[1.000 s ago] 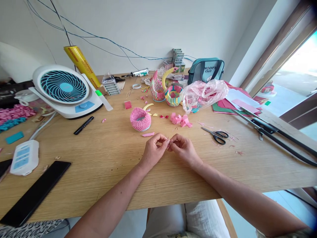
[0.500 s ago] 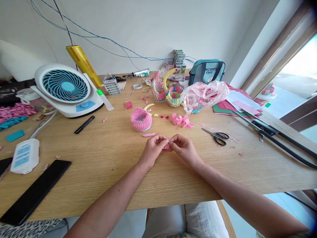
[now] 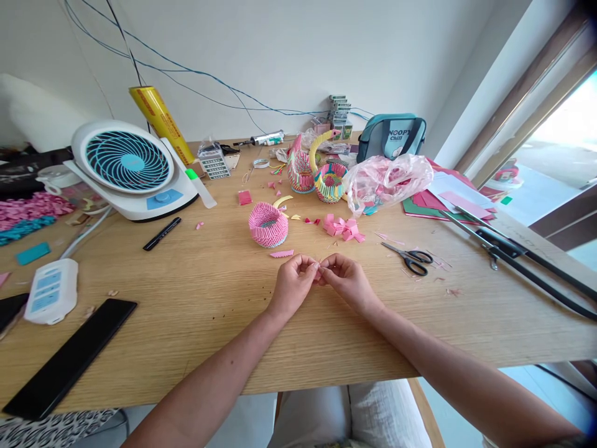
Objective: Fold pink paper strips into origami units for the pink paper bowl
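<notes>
Head view: I log the left hand [image 3: 293,287] and right hand [image 3: 349,283] over the counter [image 3: 196,336], fingertips [image 3: 313,266] together, apparently pinching a paper scrap [image 3: 319,266], too small to confirm. A pink strip [image 3: 281,253] and pink folded bowl [image 3: 268,225] lie just ahead.

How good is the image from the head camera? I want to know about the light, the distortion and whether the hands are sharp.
In the head view, daylight through the window burns out to white; the wide lens curves the edge of the wooden table; the left hand and right hand look fairly sharp; a dark smudge blurs the top right corner.
</notes>
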Motion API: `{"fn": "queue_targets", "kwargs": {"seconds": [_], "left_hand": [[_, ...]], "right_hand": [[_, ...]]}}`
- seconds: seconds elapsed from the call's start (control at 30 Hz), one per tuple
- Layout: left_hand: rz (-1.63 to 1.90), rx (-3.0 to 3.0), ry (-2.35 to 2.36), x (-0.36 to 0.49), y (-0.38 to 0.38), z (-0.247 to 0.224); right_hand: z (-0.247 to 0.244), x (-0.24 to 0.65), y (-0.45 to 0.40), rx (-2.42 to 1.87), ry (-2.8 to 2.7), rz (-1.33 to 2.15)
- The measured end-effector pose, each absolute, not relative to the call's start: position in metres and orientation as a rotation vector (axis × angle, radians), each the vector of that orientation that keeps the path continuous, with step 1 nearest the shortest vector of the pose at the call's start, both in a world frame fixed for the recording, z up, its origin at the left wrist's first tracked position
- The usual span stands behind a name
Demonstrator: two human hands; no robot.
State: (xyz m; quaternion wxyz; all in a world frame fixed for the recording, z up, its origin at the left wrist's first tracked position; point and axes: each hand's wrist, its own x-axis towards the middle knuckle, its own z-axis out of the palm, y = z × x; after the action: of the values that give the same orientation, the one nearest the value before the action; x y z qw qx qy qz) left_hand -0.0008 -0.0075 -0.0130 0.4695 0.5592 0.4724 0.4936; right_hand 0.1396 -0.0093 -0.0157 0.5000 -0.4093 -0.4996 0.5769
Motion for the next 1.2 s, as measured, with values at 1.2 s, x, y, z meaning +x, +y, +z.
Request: {"fn": "queue_targets", "kwargs": {"seconds": [1.2], "left_hand": [[1.209, 1.132, 1.018, 0.008, -0.015, -0.002]], "right_hand": [[-0.015, 0.143, -0.007, -0.864, -1.044, 1.55]]}}
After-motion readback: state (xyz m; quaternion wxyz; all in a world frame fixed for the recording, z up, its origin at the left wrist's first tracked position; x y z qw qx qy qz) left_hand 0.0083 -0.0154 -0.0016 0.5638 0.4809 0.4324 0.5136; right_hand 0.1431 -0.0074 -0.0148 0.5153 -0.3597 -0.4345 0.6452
